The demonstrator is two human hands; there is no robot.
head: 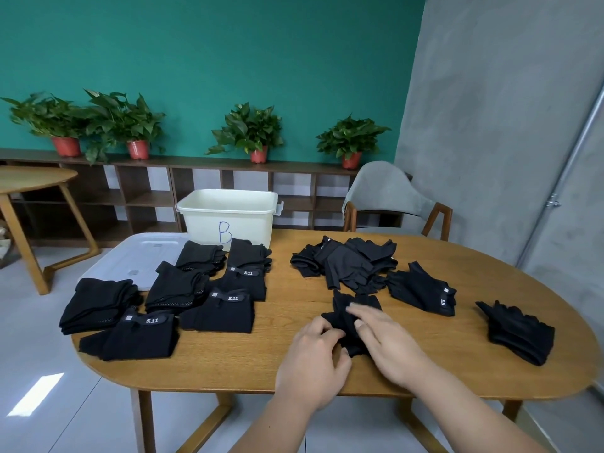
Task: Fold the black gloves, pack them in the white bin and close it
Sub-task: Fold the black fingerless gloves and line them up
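standing open at the surface's point(212, 364) far edge, the white bin point(228, 217) hides its inside; lid point(130, 259) flat beside it. left hand point(310, 364) grips a black glove point(359, 299) near the front; right hand point(389, 344) presses it, fingers straight.

4 potted plants point(248, 132) line a shelf point(196, 197) near a grey chair point(382, 188).

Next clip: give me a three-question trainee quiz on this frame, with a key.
1. True or false: the white bin is already closed.
2. Where does the lid lie? A) on the bin B) on the table, left of the bin C) on the chair
3. Fill in: the left hand and right hand both work one black ____.
Key: 1 false; 2 B; 3 glove.
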